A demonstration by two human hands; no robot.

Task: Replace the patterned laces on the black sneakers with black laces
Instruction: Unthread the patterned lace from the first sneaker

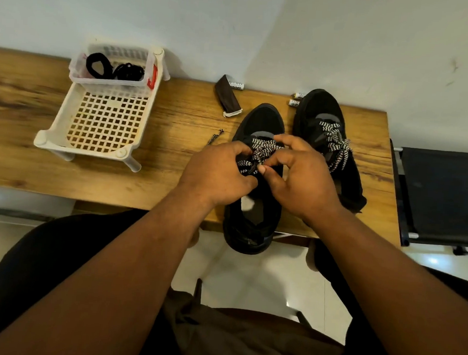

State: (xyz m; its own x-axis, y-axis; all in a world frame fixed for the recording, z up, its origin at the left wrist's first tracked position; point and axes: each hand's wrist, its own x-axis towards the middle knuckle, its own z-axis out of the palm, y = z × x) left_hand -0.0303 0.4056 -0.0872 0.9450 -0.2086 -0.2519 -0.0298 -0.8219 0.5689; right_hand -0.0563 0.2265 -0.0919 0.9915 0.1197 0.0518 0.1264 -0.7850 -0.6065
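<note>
Right hand (pixel 300 179) pinches black-white zigzag lace (pixel 259 151).

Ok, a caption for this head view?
Both hands work the patterned lace on the near black sneaker.

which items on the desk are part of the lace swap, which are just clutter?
Job: near sneaker, far sneaker, patterned laces, black laces, left hand, right hand.
Clutter: white basket, brown pouch, batteries, screw.
</note>
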